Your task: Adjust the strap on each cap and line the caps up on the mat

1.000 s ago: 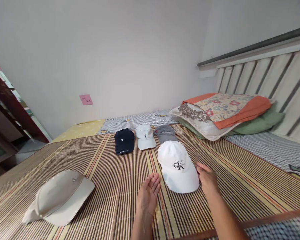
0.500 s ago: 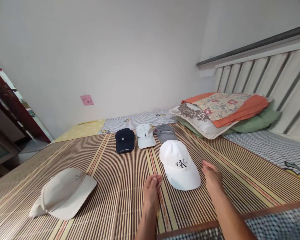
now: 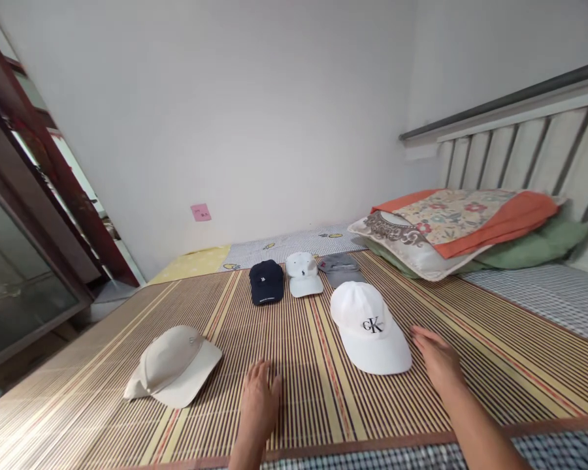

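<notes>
A white baseball cap with dark letters on its front rests on the striped bamboo mat, brim toward me. Just right of its brim is my right hand, fingers stretched out and holding nothing. My left hand is over the mat, between the white cap and a beige baseball cap lying at the left; its fingers are loosely extended and empty. Farther back stand a navy cap, a white cap with a small dark logo and a grey cap, side by side.
Pillows with floral and orange covers are stacked at the right, by a slatted headboard. A plain wall rises behind the bed. A pink note is stuck on it. At the left is a dark red door frame.
My left hand has moved left, away from the white cap toward the beige one. My right hand stays beside the white cap's brim. The view has turned a little to the left.
</notes>
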Motion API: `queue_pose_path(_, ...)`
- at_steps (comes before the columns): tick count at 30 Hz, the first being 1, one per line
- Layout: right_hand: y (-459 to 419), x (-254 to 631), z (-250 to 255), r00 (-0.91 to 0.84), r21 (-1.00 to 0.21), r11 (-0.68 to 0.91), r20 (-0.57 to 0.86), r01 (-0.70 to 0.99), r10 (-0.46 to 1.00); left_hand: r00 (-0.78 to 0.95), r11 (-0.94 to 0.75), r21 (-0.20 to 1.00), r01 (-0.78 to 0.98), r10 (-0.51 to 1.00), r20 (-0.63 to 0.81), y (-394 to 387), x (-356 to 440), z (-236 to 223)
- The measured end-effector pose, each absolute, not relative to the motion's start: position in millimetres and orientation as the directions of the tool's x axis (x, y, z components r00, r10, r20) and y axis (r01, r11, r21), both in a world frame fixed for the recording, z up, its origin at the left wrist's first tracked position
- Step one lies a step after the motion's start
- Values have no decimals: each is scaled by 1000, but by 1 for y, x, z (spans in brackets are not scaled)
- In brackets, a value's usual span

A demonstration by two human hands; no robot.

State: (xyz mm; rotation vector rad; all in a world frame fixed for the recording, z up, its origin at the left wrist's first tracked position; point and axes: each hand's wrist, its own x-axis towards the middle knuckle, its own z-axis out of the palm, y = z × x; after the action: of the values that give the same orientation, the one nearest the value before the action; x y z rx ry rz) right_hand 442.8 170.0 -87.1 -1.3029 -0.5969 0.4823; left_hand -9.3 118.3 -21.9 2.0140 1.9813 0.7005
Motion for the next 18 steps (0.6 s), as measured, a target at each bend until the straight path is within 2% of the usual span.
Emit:
queue_pose_path(2,165,441,-84,739,-977,200,85,-68,669,-34,-49,405,913,980,195,109,-25,-35)
queue_pose_path(5,156,439,-79,705,-969,192,26,-157,709,-21,-76,370,926,967,252,97,-31,-47)
queue_pose_path(12,119,442,-66,574,-948,146,-46,-282,817,-45,-86,377,922,945,325,99,-28,-48)
queue_pose_path(18,75,439,-63,525,-958,102,-57,-269,849,-56,-75,372,925,942,330,100,-30,-50)
